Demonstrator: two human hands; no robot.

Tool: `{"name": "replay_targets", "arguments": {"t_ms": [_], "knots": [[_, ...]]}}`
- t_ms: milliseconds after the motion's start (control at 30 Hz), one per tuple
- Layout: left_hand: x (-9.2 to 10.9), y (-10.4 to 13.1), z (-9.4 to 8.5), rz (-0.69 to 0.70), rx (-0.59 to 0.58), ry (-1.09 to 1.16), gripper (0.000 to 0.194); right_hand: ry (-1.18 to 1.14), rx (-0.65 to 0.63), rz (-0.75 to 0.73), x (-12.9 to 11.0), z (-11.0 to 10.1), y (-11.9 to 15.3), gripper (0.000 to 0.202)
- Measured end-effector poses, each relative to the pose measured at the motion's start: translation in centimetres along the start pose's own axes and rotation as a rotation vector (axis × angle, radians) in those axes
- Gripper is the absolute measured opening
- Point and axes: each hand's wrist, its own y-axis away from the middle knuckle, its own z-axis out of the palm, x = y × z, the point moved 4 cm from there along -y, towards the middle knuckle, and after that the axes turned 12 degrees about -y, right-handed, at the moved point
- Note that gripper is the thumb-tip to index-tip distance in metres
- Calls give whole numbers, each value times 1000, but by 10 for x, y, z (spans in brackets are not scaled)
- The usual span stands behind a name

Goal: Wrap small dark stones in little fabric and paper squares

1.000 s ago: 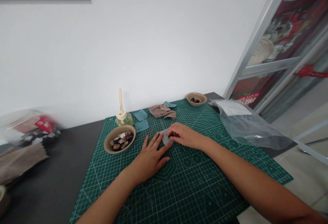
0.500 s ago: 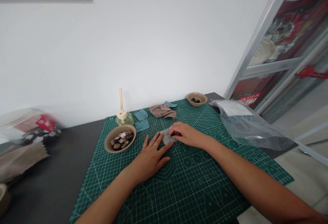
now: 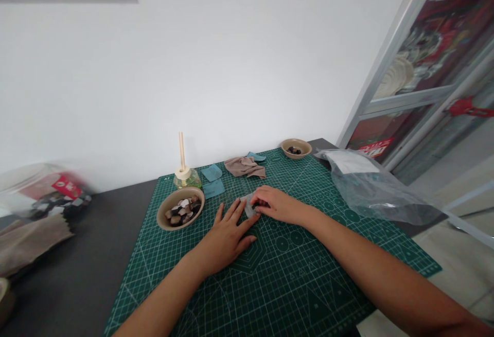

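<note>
On the green cutting mat (image 3: 309, 296) lies a small grey sheet (image 3: 250, 212), partly covered by both hands. My left hand (image 3: 227, 236) is spread flat, its fingertips touching the sheet's left and near edges. Over the right part of the sheet, my right hand (image 3: 276, 205) has its fingers pinched around a small dark piece (image 3: 256, 205), mostly hidden by the fingers. A beige bowl (image 3: 161, 213) of dark, brown and white stones stands left of my left hand.
Behind the hands lie blue sheets (image 3: 213, 189) and a crumpled brown cloth (image 3: 244, 166). A reed diffuser (image 3: 186, 177) stands behind the stone bowl. A smaller bowl (image 3: 296, 156) holds dark stones at the back; a clear plastic bag (image 3: 363, 193) lies right.
My right hand has shifted slightly left over the grey sheet, with the dark piece at its fingers. My left hand has stayed in place.
</note>
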Motion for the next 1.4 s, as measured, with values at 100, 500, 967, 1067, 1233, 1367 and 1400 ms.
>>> {"name": "replay_targets", "arguments": {"t_ms": [100, 500, 967, 1067, 1233, 1367, 1400], "knots": [[0, 0, 0, 2, -4, -2, 47, 3, 23, 11, 3, -2, 2, 12], [0, 0, 1, 0, 9, 24, 47, 25, 43, 29, 3, -3, 2, 12], [0, 0, 0, -3, 1, 20, 47, -7, 12, 16, -1, -3, 1, 10], [0, 0, 0, -2, -1, 9, 47, -11, 31, 42, 0, -4, 1, 11], [0, 0, 1, 0, -9, 9, 47, -21, 51, 65, 1, -4, 2, 13], [0, 0, 1, -7, 6, 19, 47, 3, 13, 0, 0, -3, 1, 12], [0, 0, 1, -6, 10, 21, 47, 12, 11, -6, 0, -3, 1, 12]]}}
